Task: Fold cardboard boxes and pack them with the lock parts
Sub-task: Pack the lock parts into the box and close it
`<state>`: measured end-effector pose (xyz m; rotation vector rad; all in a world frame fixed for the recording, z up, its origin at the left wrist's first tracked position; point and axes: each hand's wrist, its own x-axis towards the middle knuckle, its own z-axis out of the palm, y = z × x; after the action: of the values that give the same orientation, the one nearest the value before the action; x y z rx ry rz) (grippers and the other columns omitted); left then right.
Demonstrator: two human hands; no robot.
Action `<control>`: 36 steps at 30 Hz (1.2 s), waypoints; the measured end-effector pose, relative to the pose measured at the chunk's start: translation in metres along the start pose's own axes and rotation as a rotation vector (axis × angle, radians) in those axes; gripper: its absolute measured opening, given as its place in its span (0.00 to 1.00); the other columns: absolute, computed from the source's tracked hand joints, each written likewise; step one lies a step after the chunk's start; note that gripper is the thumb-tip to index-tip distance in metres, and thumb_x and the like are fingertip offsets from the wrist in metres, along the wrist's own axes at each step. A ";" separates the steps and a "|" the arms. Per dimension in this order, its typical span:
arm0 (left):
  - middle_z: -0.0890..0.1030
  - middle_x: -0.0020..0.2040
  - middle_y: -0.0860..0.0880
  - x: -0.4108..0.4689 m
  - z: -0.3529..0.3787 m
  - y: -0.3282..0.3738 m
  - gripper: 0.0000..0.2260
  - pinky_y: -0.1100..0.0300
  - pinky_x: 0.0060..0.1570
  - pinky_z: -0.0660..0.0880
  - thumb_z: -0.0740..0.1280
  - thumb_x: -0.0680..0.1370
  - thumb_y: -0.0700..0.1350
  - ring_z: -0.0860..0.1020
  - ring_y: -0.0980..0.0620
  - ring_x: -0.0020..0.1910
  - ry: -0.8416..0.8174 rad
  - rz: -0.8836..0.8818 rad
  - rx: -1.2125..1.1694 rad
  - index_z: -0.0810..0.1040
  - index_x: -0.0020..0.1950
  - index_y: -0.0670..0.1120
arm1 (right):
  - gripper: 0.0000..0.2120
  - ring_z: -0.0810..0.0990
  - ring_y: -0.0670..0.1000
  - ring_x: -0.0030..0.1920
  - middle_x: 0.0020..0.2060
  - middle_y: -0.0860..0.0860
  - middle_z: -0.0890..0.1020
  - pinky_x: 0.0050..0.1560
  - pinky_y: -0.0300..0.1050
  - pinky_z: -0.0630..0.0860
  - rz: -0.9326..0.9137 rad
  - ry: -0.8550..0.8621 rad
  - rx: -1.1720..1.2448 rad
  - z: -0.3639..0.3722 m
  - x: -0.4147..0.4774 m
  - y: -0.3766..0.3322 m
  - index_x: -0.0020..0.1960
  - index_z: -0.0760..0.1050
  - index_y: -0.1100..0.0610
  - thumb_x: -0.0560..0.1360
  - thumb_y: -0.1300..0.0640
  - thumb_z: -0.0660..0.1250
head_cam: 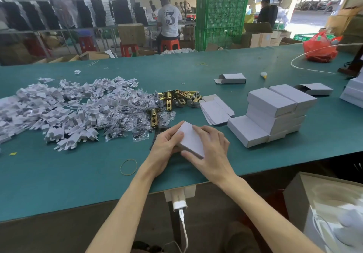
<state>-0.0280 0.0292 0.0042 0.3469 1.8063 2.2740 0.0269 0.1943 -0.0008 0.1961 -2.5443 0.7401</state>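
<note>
Teal-green worktable, factory floor. Near the front edge, a small closed white cardboard box sits between both hands. Left hand grips its left side; right hand clasps the right side, fingers across the top. Beyond them: brass latch parts and flat white box blanks. To the right, stacked closed white boxes.

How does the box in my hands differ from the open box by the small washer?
The held box is gripped by the left hand and right hand; the open box lies untouched on the green table. The held box shows only closed faces; the open box has its end flaps sticking out. Both are white cardboard.
</note>
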 end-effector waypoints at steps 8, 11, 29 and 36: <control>0.83 0.66 0.46 -0.004 0.003 0.003 0.19 0.56 0.55 0.82 0.66 0.84 0.44 0.81 0.51 0.58 -0.079 -0.001 0.085 0.75 0.75 0.48 | 0.30 0.60 0.56 0.69 0.70 0.54 0.62 0.68 0.52 0.57 -0.068 -0.198 -0.278 -0.008 -0.005 0.006 0.81 0.51 0.38 0.82 0.38 0.57; 0.83 0.65 0.41 -0.006 0.004 0.003 0.19 0.53 0.59 0.81 0.66 0.84 0.44 0.82 0.46 0.62 -0.105 0.010 0.042 0.76 0.75 0.47 | 0.30 0.62 0.57 0.68 0.70 0.55 0.64 0.66 0.53 0.58 -0.047 -0.166 -0.289 -0.020 0.002 0.011 0.80 0.55 0.40 0.81 0.38 0.58; 0.82 0.67 0.46 -0.005 0.000 0.000 0.14 0.52 0.60 0.81 0.63 0.85 0.39 0.82 0.43 0.65 -0.179 0.038 0.065 0.79 0.70 0.39 | 0.19 0.63 0.61 0.65 0.69 0.57 0.67 0.62 0.56 0.57 0.214 -0.013 -0.766 -0.072 0.046 0.081 0.69 0.73 0.51 0.80 0.47 0.66; 0.83 0.66 0.44 -0.003 0.000 -0.001 0.13 0.51 0.61 0.81 0.65 0.84 0.37 0.83 0.43 0.64 -0.172 0.040 0.060 0.80 0.68 0.39 | 0.21 0.68 0.60 0.65 0.66 0.56 0.71 0.60 0.54 0.58 0.162 -0.100 -0.903 -0.063 0.057 0.070 0.67 0.72 0.54 0.75 0.64 0.65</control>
<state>-0.0249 0.0281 0.0035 0.5761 1.7976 2.1454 -0.0154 0.2865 0.0404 -0.2830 -2.7337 -0.4173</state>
